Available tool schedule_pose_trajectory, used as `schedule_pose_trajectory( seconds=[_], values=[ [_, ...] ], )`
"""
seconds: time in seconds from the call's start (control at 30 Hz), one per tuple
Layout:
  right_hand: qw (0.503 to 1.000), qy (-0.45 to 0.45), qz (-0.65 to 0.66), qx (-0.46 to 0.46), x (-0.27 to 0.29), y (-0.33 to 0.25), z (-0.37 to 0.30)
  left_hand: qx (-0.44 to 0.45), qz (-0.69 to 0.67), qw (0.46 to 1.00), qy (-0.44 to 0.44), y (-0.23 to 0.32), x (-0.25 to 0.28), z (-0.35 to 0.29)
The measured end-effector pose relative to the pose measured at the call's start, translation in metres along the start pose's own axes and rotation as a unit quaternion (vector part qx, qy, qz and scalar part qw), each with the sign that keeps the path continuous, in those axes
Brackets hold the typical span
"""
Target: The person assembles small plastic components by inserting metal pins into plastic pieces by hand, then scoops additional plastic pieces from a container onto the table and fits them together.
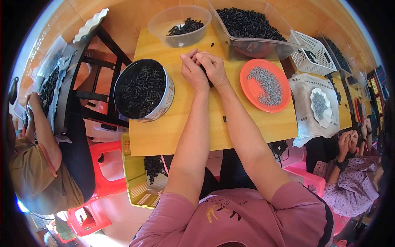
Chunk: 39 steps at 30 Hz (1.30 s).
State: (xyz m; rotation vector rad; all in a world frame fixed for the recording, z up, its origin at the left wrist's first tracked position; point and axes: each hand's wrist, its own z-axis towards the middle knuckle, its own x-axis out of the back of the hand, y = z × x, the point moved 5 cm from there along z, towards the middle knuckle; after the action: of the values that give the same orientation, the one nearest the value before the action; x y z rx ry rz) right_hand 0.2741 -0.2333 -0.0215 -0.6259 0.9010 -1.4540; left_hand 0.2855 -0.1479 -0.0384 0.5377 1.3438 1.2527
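Observation:
My left hand [194,71] and my right hand [214,69] meet above the yellow table, fingertips pressed together. A dark, slim thing [210,82] shows under my right palm; its kind is hidden. What the left fingers pinch, if anything, is covered. Left of my hands stands a round tin [168,96] full of small black tube-like pieces [142,88]. On the right lies an orange-red plate [249,92] with a heap of small grey metal pieces [269,86]. Two loose black pieces lie on the table, one near my right forearm [240,123].
Behind my hands are a clear round bowl [158,26] and a large clear bin [238,53] of black pieces. At right stand a white basket [314,57] and a cloth with a scalloped white dish [325,119]. Seated people work at left and right; a yellow crate [133,177] sits below.

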Motion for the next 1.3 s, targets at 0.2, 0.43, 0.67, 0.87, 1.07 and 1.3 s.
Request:
schedule_pose_trajectory(
  seconds=[0.2, 0.43, 0.67, 0.87, 1.07, 1.3],
  values=[
    [0.996, 0.011, -0.077, 0.04, -0.002, -0.018, -0.005, -0.025, 0.025, 0.999, 0.005, 0.002, 0.004, 0.003],
    [0.993, 0.041, -0.112, -0.009, -0.001, -0.011, -0.009, -0.025, 0.034, 0.999, -0.01, 0.002, 0.002, 0.0],
    [0.996, 0.085, -0.023, -0.001, 0.004, -0.011, -0.006, -0.012, 0.031, 0.999, -0.023, 0.0, 0.0, 0.001],
    [0.983, 0.133, 0.11, -0.057, 0.016, -0.006, -0.003, 0.007, 0.007, 1.0, -0.014, 0.0, 0.001, 0.002],
    [0.959, 0.181, 0.207, -0.074, 0.024, -0.004, -0.002, 0.017, 0.003, 1.0, -0.008, 0.002, 0.005, 0.004],
    [0.976, 0.162, 0.136, -0.056, 0.021, -0.01, -0.001, -0.008, 0.046, 0.999, -0.002, -0.003, 0.009, 0.009]
  ],
)
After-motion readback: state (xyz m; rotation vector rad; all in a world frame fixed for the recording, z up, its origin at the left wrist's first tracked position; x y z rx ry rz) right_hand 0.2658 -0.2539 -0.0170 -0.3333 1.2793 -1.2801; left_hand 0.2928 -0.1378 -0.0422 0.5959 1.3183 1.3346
